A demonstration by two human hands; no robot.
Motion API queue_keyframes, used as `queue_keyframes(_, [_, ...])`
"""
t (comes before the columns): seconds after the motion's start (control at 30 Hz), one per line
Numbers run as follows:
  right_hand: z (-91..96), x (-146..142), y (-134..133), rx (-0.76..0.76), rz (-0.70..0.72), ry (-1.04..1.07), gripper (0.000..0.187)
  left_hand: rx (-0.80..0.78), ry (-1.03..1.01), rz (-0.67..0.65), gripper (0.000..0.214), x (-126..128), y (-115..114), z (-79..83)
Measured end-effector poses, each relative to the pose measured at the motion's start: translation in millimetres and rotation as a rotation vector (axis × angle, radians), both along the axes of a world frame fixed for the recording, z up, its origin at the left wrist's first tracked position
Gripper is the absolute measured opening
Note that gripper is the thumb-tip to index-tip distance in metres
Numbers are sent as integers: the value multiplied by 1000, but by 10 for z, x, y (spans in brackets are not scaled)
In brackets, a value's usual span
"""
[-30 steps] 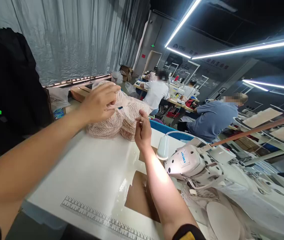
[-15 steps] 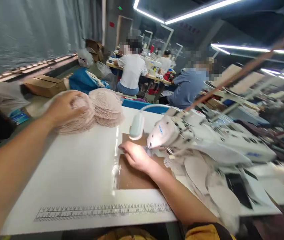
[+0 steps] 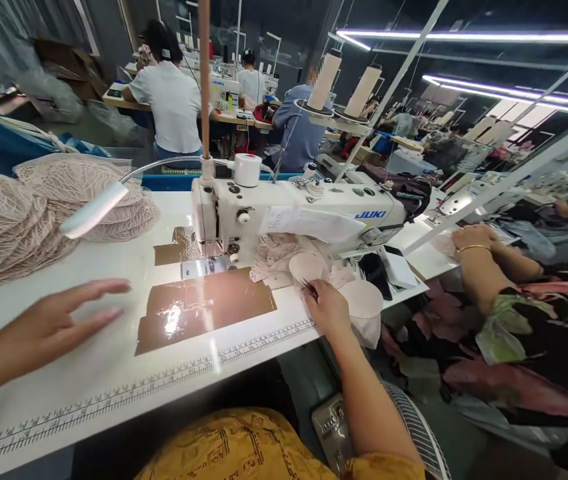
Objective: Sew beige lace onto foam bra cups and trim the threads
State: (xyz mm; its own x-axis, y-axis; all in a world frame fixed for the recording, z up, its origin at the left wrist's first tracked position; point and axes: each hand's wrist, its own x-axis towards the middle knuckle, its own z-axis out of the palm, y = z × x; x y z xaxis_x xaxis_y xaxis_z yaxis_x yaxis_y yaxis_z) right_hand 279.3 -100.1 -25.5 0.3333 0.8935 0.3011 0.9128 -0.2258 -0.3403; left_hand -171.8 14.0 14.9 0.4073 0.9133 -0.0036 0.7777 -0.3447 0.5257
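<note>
My left hand (image 3: pixel 77 313) hovers over the white tabletop, thumb and fingers apart, with nothing in it. Left of it lie stacked beige lace pieces (image 3: pixel 9 227). My right hand (image 3: pixel 330 308) is right of the sewing machine (image 3: pixel 289 213), its fingers curled together at a pale round fabric cup piece (image 3: pixel 309 268). Something thin and dark shows at its fingertips; I cannot make out what it is. Beside that hand, another pale cup piece (image 3: pixel 364 300) hangs over the table's front edge. Crumpled lace (image 3: pixel 271 257) lies behind, under the machine arm.
A lamp (image 3: pixel 95 210) on a bent neck reaches over the lace stacks. Brown tape (image 3: pixel 209 303) covers the table before the needle, and a printed ruler (image 3: pixel 164 380) runs along the front edge. A co-worker's hands (image 3: pixel 474 237) are at the right; other people sit at machines behind.
The view has swung right. My left hand has come off the lace stack and is open over the table. My right hand has moved from near the needle to the cup pieces on the right.
</note>
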Motion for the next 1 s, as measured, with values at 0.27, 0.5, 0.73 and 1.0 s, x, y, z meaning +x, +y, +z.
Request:
queue_keyframes(0.27, [52,97,83,275,141,602,28,-449,-263,-544,38,1435,-470,82])
queue_keyframes(0.5, [222,118,43,289,213,1366,36,-555,-436,-651,45,2287,-682,-123])
queue_keyframes(0.73, [384,-174,-49,315,420,1077,29,-372,-560,-486,47,2892,-789,-324])
queue_keyframes(1.0, [114,37,127,186,76,231,48,-336,-385,-384,30,2961,-687,-388])
